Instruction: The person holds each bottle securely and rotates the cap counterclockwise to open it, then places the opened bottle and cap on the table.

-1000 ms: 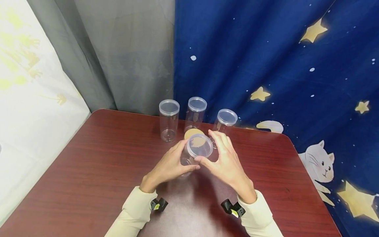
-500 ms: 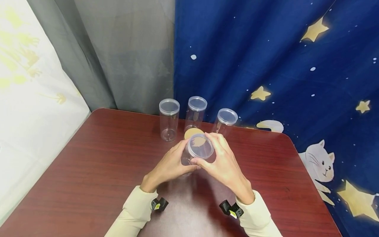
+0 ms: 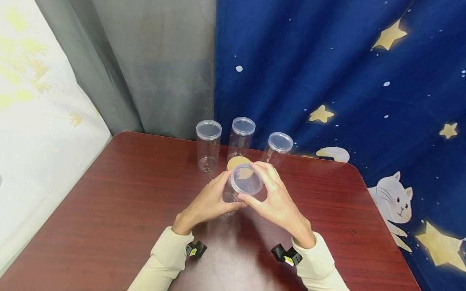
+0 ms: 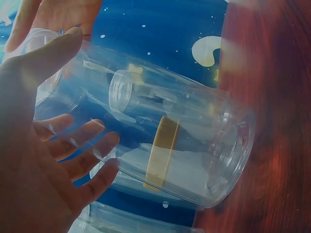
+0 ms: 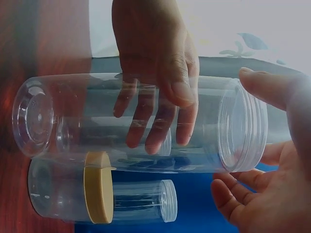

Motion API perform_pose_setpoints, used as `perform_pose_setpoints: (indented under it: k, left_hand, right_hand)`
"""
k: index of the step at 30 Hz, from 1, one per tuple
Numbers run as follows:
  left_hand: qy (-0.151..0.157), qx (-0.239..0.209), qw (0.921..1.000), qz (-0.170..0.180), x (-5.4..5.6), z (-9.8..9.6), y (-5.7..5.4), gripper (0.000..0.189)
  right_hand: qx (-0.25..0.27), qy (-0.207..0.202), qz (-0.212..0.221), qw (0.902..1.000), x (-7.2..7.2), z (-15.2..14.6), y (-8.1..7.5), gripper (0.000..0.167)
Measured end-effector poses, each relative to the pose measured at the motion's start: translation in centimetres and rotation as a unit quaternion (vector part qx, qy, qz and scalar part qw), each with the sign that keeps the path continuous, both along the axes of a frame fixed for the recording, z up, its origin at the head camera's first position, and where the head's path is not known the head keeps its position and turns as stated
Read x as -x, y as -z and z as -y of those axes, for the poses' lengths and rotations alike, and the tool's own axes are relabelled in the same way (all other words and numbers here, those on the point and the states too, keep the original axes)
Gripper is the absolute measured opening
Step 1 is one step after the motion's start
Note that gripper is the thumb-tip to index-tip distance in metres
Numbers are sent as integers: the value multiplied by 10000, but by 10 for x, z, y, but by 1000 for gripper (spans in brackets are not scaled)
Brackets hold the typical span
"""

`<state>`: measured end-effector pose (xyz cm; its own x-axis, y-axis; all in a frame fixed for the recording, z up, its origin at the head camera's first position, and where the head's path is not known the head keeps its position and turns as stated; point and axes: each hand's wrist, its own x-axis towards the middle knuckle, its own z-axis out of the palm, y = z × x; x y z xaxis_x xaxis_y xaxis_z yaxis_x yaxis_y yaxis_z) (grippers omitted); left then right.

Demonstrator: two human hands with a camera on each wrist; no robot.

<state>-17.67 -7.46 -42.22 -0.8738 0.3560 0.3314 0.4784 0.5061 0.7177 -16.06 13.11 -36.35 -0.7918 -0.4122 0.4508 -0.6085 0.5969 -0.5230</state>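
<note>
A tall clear plastic jar (image 5: 131,121) with a clear screw lid (image 3: 246,180) stands upright or nearly so between my hands, its base by the tabletop. My left hand (image 3: 205,202) grips the jar's body, thumb on the near side and fingers round the far side. Around the lid curl the thumb and fingers of my right hand (image 3: 278,198), as the right wrist view shows at the lid's ridged edge. Just beyond stands a shorter jar with a tan-yellow lid (image 5: 99,189), partly hidden in the head view by the held jar.
Three more clear lidded jars stand along the table's back: a left one (image 3: 208,147), a middle one (image 3: 241,139) and a right one (image 3: 278,147). The reddish-brown table (image 3: 138,194) meets a grey curtain (image 3: 171,81) and a blue star-patterned curtain (image 3: 269,81).
My right hand's fingers have shifted slightly leftward round the lid since a second ago, and its thumb has slid a little along the near edge. My left hand keeps its grip in place.
</note>
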Motion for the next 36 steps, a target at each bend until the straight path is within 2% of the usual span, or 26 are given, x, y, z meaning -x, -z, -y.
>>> perform_pose_setpoints:
  k: [24, 36]
  left_hand:
    - [370, -207, 9988, 226, -1, 2, -2, 89]
    - [390, -255, 9987, 221, -1, 2, -1, 89]
  right_hand:
    - [151, -602, 404, 9973, 3, -8, -5, 75]
    - [220, -981, 455, 9939, 5, -11, -4, 80]
